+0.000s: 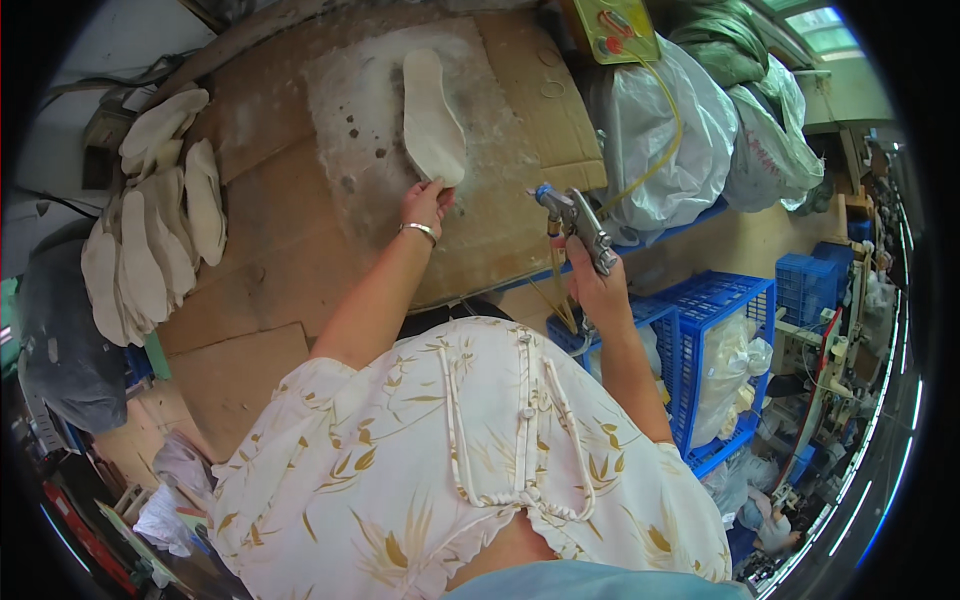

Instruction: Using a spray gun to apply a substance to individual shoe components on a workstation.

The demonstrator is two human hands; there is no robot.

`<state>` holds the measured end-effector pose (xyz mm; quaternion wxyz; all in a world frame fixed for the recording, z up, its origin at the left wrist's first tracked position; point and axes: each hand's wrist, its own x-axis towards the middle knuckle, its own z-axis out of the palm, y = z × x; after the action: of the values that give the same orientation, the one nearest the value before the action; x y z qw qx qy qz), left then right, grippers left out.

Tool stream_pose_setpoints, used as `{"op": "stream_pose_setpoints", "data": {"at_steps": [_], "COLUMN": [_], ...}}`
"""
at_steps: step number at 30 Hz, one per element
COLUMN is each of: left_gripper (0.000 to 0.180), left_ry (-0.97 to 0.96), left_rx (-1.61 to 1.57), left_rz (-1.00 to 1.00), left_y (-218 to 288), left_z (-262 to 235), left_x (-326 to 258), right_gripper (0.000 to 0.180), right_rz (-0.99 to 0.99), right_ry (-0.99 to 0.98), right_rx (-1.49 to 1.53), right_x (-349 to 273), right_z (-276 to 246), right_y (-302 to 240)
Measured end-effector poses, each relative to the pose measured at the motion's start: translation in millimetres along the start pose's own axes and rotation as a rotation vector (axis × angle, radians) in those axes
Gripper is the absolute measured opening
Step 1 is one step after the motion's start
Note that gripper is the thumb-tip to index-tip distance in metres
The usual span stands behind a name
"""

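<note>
A cream shoe insole [432,118] lies on a glue-stained patch of the cardboard-covered bench [270,250]. My left hand [425,205], with a silver bracelet on the wrist, pinches the insole's near end. My right hand [590,275] is closed around the grip of a metal spray gun [578,226]; its blue-tipped nozzle points left toward the insole, a short way to the right of my left hand. A yellowish hose [655,150] runs up from the gun.
A pile of several cream insoles [155,235] lies at the bench's left end. Full plastic bags [690,130] sit right of the bench. Blue crates [715,350] stand below them. A yellow control box [610,28] hangs above. A sewing machine [830,370] is far right.
</note>
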<state>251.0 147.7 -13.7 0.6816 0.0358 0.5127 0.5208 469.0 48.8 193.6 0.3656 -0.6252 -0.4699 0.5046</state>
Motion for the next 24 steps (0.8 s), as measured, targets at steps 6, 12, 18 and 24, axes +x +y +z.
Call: {"op": "stream_pose_setpoints", "data": {"at_steps": [6, 12, 18, 24], "left_gripper": [0.016, 0.017, 0.016, 0.015], "left_ry": [0.116, 0.093, 0.083, 0.068], "left_rx": [0.113, 0.264, 0.293, 0.317], "left_rz": [-0.079, -0.105, -0.125, -0.142], "left_y": [-8.4, -4.2, -3.8, -1.9], "left_z": [0.6, 2.8, -1.7, -2.3], "left_x": [-11.0, -8.4, -3.5, -3.5], "right_gripper": [0.025, 0.027, 0.027, 0.025], "right_rz": [-0.117, -0.151, -0.266, -0.354], "right_ry": [-0.071, -0.027, 0.006, 0.04], "right_rx": [-0.094, -0.241, -0.266, -0.262], "right_x": [7.3, 17.1, 25.4, 35.3], "right_z": [16.2, 38.0, 48.5, 53.9], "right_y": [-32.3, -48.4, -57.8, -55.1]}}
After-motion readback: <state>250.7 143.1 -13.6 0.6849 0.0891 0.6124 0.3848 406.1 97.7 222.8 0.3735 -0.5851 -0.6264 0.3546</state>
